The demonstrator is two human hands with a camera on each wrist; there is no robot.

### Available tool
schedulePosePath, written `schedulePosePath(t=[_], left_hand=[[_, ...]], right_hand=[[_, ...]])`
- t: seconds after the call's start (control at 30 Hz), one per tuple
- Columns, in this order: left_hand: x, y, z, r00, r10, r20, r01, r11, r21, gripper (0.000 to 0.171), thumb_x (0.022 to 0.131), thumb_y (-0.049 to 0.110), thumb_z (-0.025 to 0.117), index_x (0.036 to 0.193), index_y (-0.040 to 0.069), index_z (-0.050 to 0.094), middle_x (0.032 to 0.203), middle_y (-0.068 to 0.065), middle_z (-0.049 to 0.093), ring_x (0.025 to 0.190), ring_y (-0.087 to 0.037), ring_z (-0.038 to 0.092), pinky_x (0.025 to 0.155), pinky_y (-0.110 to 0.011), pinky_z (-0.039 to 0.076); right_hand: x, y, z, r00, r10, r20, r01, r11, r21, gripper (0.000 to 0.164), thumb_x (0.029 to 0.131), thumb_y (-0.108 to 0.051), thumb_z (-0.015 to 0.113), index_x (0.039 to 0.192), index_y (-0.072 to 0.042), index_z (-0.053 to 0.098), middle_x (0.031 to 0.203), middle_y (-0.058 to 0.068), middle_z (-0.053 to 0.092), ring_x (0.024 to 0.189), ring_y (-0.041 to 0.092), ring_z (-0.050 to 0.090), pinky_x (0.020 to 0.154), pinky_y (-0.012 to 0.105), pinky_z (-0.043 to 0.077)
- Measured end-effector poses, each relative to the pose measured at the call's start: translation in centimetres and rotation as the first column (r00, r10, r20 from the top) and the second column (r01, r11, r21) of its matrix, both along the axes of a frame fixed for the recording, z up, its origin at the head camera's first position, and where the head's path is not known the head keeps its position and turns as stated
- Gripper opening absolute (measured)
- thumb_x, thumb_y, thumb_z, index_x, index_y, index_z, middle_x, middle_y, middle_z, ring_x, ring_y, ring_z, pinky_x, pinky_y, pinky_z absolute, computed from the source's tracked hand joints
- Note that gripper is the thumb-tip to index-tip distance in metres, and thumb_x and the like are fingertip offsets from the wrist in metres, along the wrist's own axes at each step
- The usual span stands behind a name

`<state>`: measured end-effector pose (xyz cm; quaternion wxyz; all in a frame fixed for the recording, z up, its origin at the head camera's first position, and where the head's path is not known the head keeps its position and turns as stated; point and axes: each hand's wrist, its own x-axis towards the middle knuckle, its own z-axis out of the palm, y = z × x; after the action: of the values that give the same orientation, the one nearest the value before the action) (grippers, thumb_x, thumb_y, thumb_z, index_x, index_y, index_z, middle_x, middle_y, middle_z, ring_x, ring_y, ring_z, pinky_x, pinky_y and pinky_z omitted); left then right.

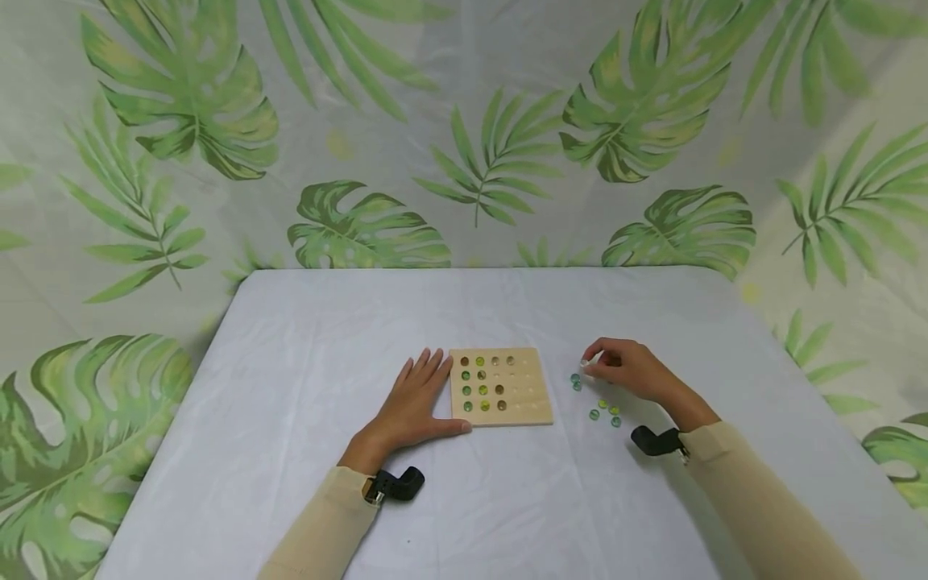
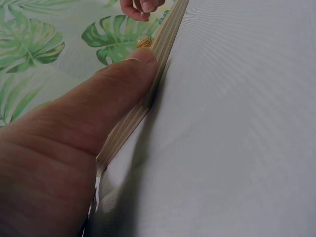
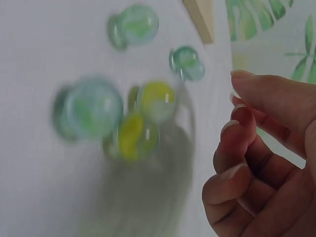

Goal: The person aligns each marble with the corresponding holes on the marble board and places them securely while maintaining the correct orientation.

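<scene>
A wooden board (image 1: 536,395) with rows of round hollows lies on the table, green, yellow, amber and clear marbles filling mostly its left columns. My left hand (image 1: 416,403) rests spread at the board's left side, fingertips by its edge and thumb along the front left corner. In the left wrist view that thumb (image 2: 118,84) presses the board's edge beside an amber-swirled marble (image 2: 144,41). Right of the board, my right hand (image 1: 629,369) pinches a small, pale, clear-looking marble (image 1: 584,364) between thumb and fingertips, above the table. In the right wrist view the fingers mostly hide it.
Beneath and beside the right hand lie several loose marbles: a green pair (image 1: 576,381) near its fingertips, yellow ones (image 1: 602,403) and green ones (image 1: 615,421) closer to the wrist. A white cloth covers the table (image 1: 348,322); a leaf-patterned curtain (image 1: 507,145) hangs behind.
</scene>
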<state>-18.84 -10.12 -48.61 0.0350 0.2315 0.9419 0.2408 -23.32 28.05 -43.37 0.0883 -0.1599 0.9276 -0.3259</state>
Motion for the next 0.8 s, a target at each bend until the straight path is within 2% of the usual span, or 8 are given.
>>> schedulePosePath(t=[0.33, 0.47, 0.8], left_hand=[[0.0, 0.0, 0.3, 1.0, -0.006, -0.017, 0.006, 1.0, 0.022, 0.111, 0.074, 0.071, 0.066, 0.154, 0.008, 0.02, 0.16, -0.011, 0.015, 0.148, -0.027, 0.005, 0.119, -0.045, 0.002], [0.1, 0.0, 0.3, 1.0, -0.007, -0.013, 0.007, 1.0, 0.029, 0.111, 0.074, 0.071, 0.066, 0.154, 0.009, 0.021, 0.16, -0.011, 0.015, 0.148, -0.027, 0.005, 0.118, -0.046, 0.002], [0.1, -0.1, -0.1, 1.0, -0.004, -0.009, 0.004, 1.0, 0.014, 0.112, 0.074, 0.073, 0.064, 0.155, 0.01, 0.019, 0.161, -0.009, 0.014, 0.148, -0.025, 0.003, 0.119, -0.043, 0.001]], right_hand=[[-0.1, -2.3, -0.1, 0.997, 0.064, 0.048, -0.059, 0.994, -0.093, 0.015, 0.091, -0.018, 0.068, 0.101, -0.007, 0.064, 0.07, 0.006, 0.056, 0.059, 0.016, 0.051, 0.049, 0.029, 0.047], [-0.4, -3.2, 0.0, 0.996, 0.079, 0.047, -0.074, 0.993, -0.094, 0.016, 0.091, -0.02, 0.068, 0.101, -0.008, 0.065, 0.071, 0.007, 0.058, 0.057, 0.016, 0.051, 0.05, 0.028, 0.047], [-0.8, -5.2, -0.1, 0.994, 0.101, 0.051, -0.097, 0.992, -0.082, 0.013, 0.091, -0.019, 0.069, 0.1, -0.01, 0.065, 0.069, 0.002, 0.056, 0.056, 0.016, 0.05, 0.05, 0.028, 0.044]])
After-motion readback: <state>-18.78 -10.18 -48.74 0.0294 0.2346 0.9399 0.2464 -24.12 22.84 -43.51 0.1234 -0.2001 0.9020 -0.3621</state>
